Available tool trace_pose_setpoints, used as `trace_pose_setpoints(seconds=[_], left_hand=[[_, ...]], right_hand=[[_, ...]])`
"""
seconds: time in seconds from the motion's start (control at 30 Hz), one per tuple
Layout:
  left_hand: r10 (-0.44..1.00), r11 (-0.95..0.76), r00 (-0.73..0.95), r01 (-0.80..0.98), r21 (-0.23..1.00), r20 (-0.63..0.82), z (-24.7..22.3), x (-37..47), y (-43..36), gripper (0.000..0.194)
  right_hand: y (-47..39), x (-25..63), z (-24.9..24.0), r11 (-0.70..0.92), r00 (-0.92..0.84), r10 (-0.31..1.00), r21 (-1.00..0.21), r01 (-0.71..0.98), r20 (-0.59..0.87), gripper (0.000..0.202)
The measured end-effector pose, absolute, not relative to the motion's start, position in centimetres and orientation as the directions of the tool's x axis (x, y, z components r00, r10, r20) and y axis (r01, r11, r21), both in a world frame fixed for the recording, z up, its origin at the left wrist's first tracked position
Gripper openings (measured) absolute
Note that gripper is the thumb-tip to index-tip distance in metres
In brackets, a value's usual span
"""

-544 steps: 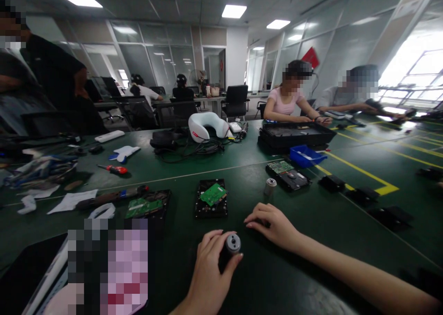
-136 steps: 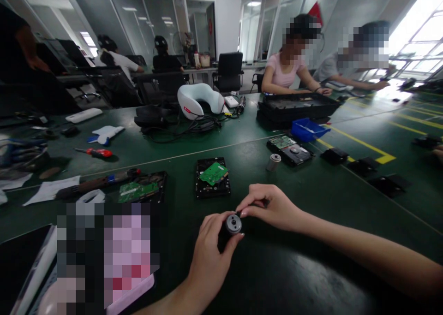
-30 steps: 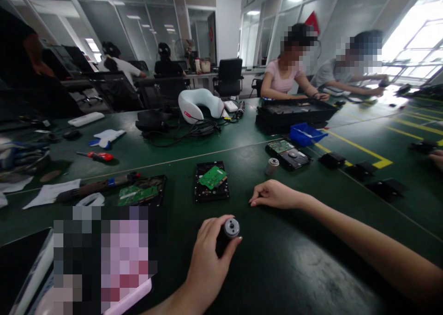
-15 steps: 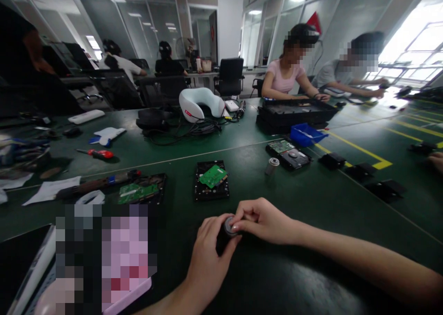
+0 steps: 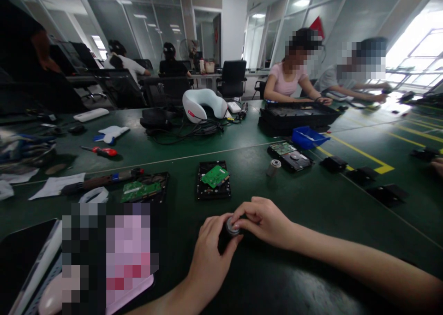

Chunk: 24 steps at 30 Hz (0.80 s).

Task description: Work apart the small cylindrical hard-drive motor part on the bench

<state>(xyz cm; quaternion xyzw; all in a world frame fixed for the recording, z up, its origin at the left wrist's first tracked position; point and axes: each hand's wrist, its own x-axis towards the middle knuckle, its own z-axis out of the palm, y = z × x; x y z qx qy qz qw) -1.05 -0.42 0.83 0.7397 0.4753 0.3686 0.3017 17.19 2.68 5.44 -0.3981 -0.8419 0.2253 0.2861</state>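
Grey cylinder (image 5: 231, 232), clasped by left hand (image 5: 209, 246), top partly hidden by right hand (image 5: 262, 219) — that grip unclear

Near cylinder (image 5: 230, 231) before middle hard drive (image 5: 212, 193)

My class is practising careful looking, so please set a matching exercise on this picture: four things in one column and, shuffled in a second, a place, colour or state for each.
Column 1
1. Left hand
2. Screwdriver
3. Right hand
4. Pillow

Column 2
A. Partly red
B. Around the side of the held cylinder
C. Pale and U-shaped
D. At the top of the held cylinder

Right pairs: 1-B, 2-A, 3-D, 4-C
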Motion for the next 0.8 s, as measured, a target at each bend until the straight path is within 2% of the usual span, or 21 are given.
trace_pose_setpoints(seconds=[0.17,0.5,0.8], left_hand=[[0.925,-0.37,0.268,0.483,0.794,0.268,0.76,-1.11,-0.44,0.031],[0.929,-0.357,0.272,0.483,0.799,0.251,0.76,-1.0,-0.52,0.031],[0.93,-0.355,0.275,0.494,0.794,0.245,0.65,-1.07,-0.51,0.032]], right_hand=[[2.9,17.64,5.54,0.636,-0.521,0.77,-0.511,0.579,0.368,0.016],[2.72,17.1,5.18,0.583,-0.525,0.807,-0.51,0.632,0.271,0.023],[2.93,17.38,5.52,0.486,-0.473,0.855,-0.642,0.593,0.21,0.031]])
